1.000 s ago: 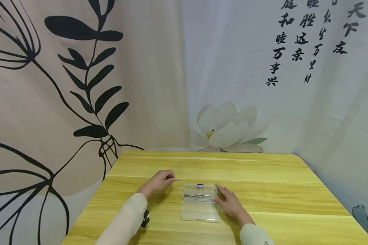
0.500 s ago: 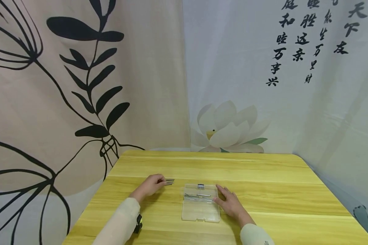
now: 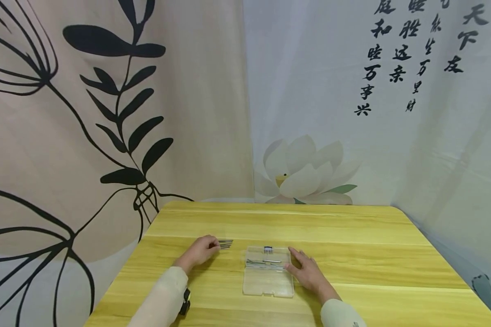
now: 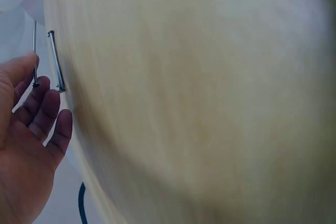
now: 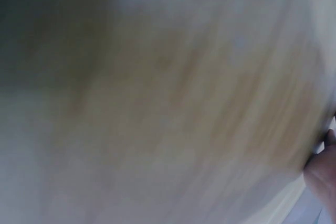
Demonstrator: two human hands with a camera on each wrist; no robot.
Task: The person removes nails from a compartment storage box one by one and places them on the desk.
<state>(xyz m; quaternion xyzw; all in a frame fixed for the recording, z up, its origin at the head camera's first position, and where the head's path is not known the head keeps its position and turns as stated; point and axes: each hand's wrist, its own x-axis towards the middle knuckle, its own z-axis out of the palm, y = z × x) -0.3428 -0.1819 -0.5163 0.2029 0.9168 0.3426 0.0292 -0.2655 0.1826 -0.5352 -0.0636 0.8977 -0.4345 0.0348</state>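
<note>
1. Left hand [image 3: 198, 251] has a thin silver metal pin [image 4: 34, 40] pinched; more pins [image 4: 56, 61] lie just beside it on the yellow wood-grain table [image 3: 352, 254].
2. Right hand [image 3: 308, 271], fingers apart, touches the open clear plastic box [image 3: 268, 281], thumb blocking some edge.

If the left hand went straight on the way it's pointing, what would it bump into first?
Most likely the thin metal rods just ahead of the left hand, though its height above the table is unclear.
</note>
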